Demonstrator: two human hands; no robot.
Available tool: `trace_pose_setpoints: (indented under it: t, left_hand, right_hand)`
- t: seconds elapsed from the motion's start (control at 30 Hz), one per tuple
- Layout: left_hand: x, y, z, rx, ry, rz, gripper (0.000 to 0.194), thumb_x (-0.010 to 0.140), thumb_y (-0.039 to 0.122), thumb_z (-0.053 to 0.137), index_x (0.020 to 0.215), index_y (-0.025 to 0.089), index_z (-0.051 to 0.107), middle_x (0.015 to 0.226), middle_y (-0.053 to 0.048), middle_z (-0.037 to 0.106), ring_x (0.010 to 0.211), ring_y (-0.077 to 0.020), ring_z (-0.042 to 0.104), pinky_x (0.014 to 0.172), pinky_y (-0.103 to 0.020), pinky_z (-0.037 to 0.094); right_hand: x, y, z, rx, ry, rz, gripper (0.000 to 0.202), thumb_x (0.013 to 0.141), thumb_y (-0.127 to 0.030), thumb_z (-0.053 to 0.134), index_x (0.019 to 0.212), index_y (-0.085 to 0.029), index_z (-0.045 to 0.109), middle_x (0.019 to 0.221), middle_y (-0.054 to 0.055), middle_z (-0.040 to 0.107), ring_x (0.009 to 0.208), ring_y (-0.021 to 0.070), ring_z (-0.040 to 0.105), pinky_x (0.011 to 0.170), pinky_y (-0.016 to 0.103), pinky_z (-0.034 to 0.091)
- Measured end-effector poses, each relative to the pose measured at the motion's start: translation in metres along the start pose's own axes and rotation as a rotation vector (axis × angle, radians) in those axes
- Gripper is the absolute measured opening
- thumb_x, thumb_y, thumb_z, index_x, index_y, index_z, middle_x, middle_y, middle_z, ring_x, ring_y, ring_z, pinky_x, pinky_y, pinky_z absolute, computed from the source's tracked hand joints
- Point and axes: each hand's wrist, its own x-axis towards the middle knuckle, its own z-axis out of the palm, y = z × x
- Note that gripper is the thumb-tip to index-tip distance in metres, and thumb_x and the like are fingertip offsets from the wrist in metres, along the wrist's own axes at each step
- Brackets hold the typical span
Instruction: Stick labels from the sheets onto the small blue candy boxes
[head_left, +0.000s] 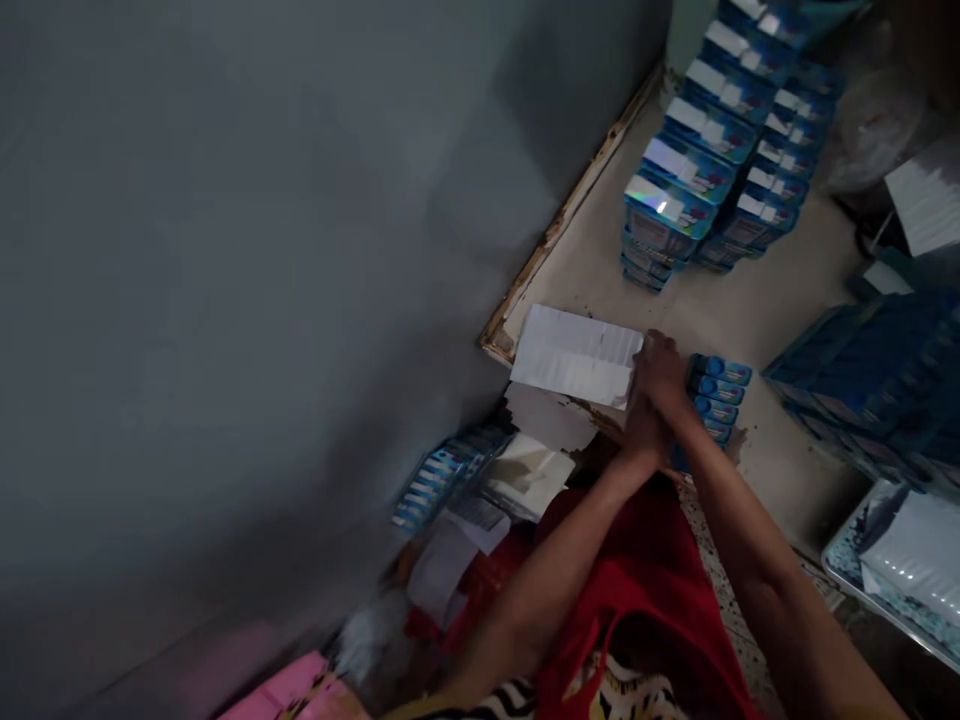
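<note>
My right hand and my left hand are close together at the right end of a stack of white printed sheets on the counter. The right hand lies partly across the left and covers some of its fingers. Both look closed, but dim light and blur hide what is between them. Just right of the hands, a short row of small blue boxes lies on the counter.
Tall stacks of shiny blue boxes stand at the back, and more blue packs at the right. A metal tray holds white papers. Below the counter's left end lies another blue bundle. A grey wall borders the left.
</note>
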Motion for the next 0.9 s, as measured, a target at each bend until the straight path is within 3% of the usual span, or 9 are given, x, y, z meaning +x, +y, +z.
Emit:
trace_pose_setpoints:
  t: [0.1, 0.2, 0.27, 0.37, 0.5, 0.63, 0.7, 0.8, 0.9]
  left_hand:
    - [0.028, -0.040, -0.080, 0.114, 0.128, 0.162, 0.018, 0.094, 0.027, 0.065, 0.097, 0.021, 0.082, 0.108, -0.013, 0.080, 0.107, -0.0307, 0.074, 0.104, -0.040, 0.057]
    - [0.079, -0.068, -0.150, 0.271, 0.468, 0.249, 0.036, 0.095, 0.025, 0.064, 0.128, 0.015, 0.073, 0.134, -0.021, 0.071, 0.132, -0.0374, 0.064, 0.117, -0.052, 0.047]
    - [0.114, -0.075, -0.175, 0.278, 0.480, 0.230, 0.050, 0.092, 0.029, 0.069, 0.139, 0.013, 0.066, 0.140, -0.023, 0.067, 0.136, -0.0390, 0.060, 0.118, -0.052, 0.046]
    - [0.147, -0.075, -0.183, 0.278, 0.408, 0.221, 0.054, 0.087, 0.032, 0.076, 0.137, 0.014, 0.067, 0.132, -0.021, 0.069, 0.128, -0.0379, 0.064, 0.113, -0.048, 0.049]
    - [0.153, -0.076, -0.174, 0.239, 0.362, 0.245, 0.052, 0.083, 0.032, 0.079, 0.132, 0.016, 0.071, 0.122, -0.015, 0.072, 0.115, -0.0318, 0.069, 0.105, -0.041, 0.052]
    - [0.147, -0.077, -0.176, 0.113, 0.307, 0.235, 0.063, 0.076, 0.027, 0.083, 0.136, 0.016, 0.067, 0.112, -0.011, 0.073, 0.105, -0.0282, 0.069, 0.100, -0.040, 0.054]
    - [0.146, -0.075, -0.184, -0.018, 0.249, 0.235, 0.081, 0.071, 0.021, 0.084, 0.147, 0.015, 0.057, 0.104, -0.008, 0.072, 0.097, -0.0255, 0.069, 0.092, -0.038, 0.055]
    - [0.140, -0.073, -0.201, -0.215, 0.032, 0.269, 0.097, 0.066, 0.019, 0.083, 0.156, 0.020, 0.048, 0.106, -0.006, 0.071, 0.088, -0.0210, 0.068, 0.080, -0.032, 0.057]
    - [0.129, -0.070, -0.217, -0.309, -0.249, 0.287, 0.077, 0.063, 0.030, 0.086, 0.137, 0.022, 0.065, 0.103, -0.005, 0.071, 0.081, -0.0179, 0.067, 0.071, -0.028, 0.056]
  right_hand:
    - [0.009, 0.005, 0.017, 0.000, -0.013, 0.205, 0.038, 0.094, -0.023, 0.060, 0.130, -0.011, 0.067, 0.124, 0.023, 0.074, 0.116, 0.0350, 0.072, 0.101, 0.045, 0.052]
    - [-0.005, 0.012, 0.026, 0.021, -0.018, 0.217, 0.020, 0.091, -0.028, 0.065, 0.105, -0.016, 0.073, 0.107, 0.017, 0.079, 0.107, 0.0310, 0.074, 0.094, 0.038, 0.053]
    - [-0.014, 0.014, 0.033, 0.056, -0.003, 0.225, 0.018, 0.088, -0.033, 0.067, 0.096, -0.019, 0.072, 0.103, 0.013, 0.079, 0.102, 0.0286, 0.074, 0.090, 0.036, 0.053]
    - [-0.020, 0.014, 0.043, 0.117, 0.054, 0.258, 0.024, 0.083, -0.038, 0.068, 0.097, -0.018, 0.069, 0.103, 0.012, 0.079, 0.096, 0.0270, 0.073, 0.085, 0.035, 0.053]
    - [-0.022, 0.010, 0.053, 0.221, 0.140, 0.281, 0.044, 0.083, -0.034, 0.065, 0.122, -0.015, 0.059, 0.110, 0.014, 0.077, 0.096, 0.0251, 0.073, 0.084, 0.034, 0.056]
    - [-0.025, 0.008, 0.054, 0.487, 0.192, 0.109, 0.073, 0.081, -0.024, 0.061, 0.149, -0.016, 0.036, 0.123, 0.015, 0.074, 0.103, 0.0233, 0.073, 0.085, 0.035, 0.058]
    - [-0.026, 0.010, 0.050, 0.522, 0.159, -0.009, 0.072, 0.081, -0.025, 0.060, 0.150, -0.018, 0.039, 0.125, 0.013, 0.072, 0.106, 0.0227, 0.071, 0.087, 0.035, 0.058]
    - [-0.028, 0.015, 0.039, 0.555, 0.051, -0.080, 0.053, 0.083, -0.030, 0.061, 0.136, -0.021, 0.057, 0.119, 0.009, 0.074, 0.100, 0.0214, 0.069, 0.085, 0.034, 0.057]
    - [-0.032, 0.019, 0.023, 0.646, 0.007, -0.082, 0.043, 0.081, -0.038, 0.068, 0.120, -0.020, 0.067, 0.113, 0.008, 0.075, 0.097, 0.0208, 0.069, 0.084, 0.033, 0.056]
